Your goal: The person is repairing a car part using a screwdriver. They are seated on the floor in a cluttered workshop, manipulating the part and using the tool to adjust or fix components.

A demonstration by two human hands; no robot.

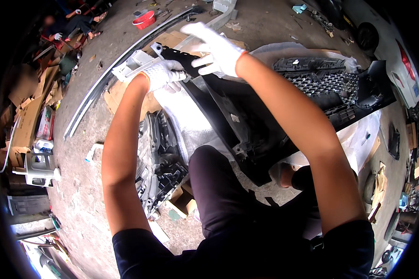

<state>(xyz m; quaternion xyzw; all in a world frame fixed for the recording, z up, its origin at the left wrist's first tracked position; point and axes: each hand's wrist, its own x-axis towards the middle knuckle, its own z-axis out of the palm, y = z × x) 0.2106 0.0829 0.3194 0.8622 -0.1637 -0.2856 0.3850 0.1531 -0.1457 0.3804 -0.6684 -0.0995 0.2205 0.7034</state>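
Working nr blk panel's (211,111) edge: both hands (162,77) (221,52) (open flr (81,172) L).

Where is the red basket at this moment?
In the head view, the red basket stands on the floor at the upper left, between the seated person and the long strip.

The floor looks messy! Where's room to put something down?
Bare floor lies between the white plastic piece and the person's left arm. Farther off, another patch lies between the pale beam and the light-blue scrap. It's crowded beside the left knee, with dark plastic parts and a cardboard box, and around the black bumper.
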